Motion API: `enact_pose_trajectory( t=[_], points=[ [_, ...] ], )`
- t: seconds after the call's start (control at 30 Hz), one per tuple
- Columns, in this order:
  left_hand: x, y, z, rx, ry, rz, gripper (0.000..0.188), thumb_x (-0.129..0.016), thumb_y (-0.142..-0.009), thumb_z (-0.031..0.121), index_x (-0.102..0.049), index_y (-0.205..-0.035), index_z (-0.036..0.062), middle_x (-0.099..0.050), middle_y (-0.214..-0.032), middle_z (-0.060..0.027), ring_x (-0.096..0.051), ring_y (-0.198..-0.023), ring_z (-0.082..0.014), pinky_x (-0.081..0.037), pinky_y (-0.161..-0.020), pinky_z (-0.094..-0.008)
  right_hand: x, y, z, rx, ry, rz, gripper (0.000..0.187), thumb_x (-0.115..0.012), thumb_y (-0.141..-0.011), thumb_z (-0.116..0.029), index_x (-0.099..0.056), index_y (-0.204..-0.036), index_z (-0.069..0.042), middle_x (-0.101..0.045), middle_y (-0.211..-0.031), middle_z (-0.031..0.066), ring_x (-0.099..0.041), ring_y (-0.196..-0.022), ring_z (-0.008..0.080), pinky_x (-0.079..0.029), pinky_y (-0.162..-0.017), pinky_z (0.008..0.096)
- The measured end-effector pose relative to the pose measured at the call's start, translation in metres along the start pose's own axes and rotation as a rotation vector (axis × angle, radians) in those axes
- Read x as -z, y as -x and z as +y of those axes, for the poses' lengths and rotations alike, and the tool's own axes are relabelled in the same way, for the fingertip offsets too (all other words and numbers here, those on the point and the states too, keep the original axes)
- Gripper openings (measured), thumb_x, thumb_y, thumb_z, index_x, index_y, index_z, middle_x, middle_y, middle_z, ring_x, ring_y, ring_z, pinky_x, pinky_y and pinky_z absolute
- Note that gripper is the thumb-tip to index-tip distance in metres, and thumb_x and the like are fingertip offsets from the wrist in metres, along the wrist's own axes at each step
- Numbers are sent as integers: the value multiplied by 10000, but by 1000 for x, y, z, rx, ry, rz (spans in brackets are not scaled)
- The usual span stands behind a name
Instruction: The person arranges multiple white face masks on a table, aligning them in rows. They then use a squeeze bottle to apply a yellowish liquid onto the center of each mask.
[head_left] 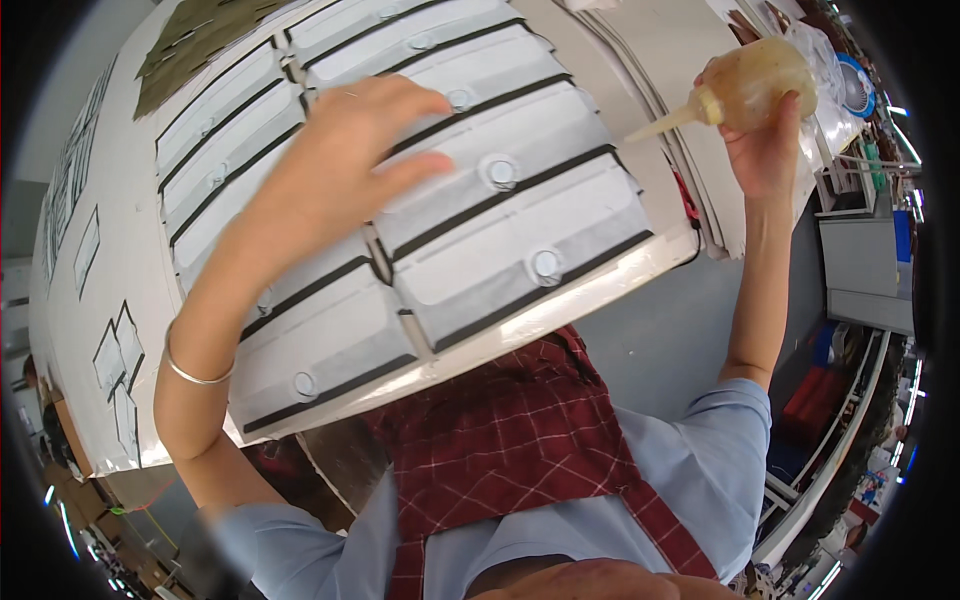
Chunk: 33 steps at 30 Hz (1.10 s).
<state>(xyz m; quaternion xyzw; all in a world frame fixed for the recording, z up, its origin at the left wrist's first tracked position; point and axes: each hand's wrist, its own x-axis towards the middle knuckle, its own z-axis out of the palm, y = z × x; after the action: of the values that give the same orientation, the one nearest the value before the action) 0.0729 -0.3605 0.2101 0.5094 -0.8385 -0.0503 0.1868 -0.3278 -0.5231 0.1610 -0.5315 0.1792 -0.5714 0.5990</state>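
My right hand (765, 160) is wrapped round a clear squeeze bottle (762, 78) with yellowish liquid in it. The bottle lies tilted in the air at the upper right, and its long tapered nozzle (662, 126) points left and down toward the edge of the white panels. My left hand (365, 140) hovers over those panels, thumb and forefinger spread, with nothing visible between them; its other fingers are partly hidden. Two columns of white panels (480, 235) with black edge strips cover the table. Small round clear discs (502, 173) sit on many panels, one near each lower edge.
Olive-green pieces (195, 50) lie at the table's far left. Black outlines (118, 350) mark the pale tabletop (60, 410) on the left. A clear plastic bag (825, 70) and a blue fan (856, 85) are beyond the bottle. Grey cabinets (865, 255) stand at the right.
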Motion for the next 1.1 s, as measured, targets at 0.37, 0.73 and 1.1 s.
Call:
enact_pose_trajectory(
  t=[0.37, 0.73, 1.1],
  points=[
    [-70, -46, 61, -196, 70, -214, 532, -682, -926, 401, -615, -1258, -10, -604, -1262, -146, -541, -1201, -333, -434, -1034, -440, -11, 7, 34, -65, 157, -125, 455, -655, -981, -367, -549, -1261, -25, -680, -1068, 96, -693, -858, 165, -527, -558, 296],
    [-63, -3, 18, -183, 87, -224, 530, -700, -906, 424, -630, -1221, 4, -606, -1218, -146, -542, -1163, -341, -451, -990, -441, -67, 15, 68, -79, 254, -127, 480, -689, -946, -373, -564, -1243, -17, -675, -1046, 98, -694, -852, 176, -529, -557, 294],
    [-64, 2, 14, -189, 100, -225, 535, -694, -907, 432, -629, -1220, 2, -604, -1222, -149, -543, -1159, -340, -448, -986, -441, -57, 31, 62, -172, 284, -153, 562, -695, -923, -435, -558, -1241, 8, -667, -1016, 119, -684, -817, 183, -515, -516, 297]
  ],
)
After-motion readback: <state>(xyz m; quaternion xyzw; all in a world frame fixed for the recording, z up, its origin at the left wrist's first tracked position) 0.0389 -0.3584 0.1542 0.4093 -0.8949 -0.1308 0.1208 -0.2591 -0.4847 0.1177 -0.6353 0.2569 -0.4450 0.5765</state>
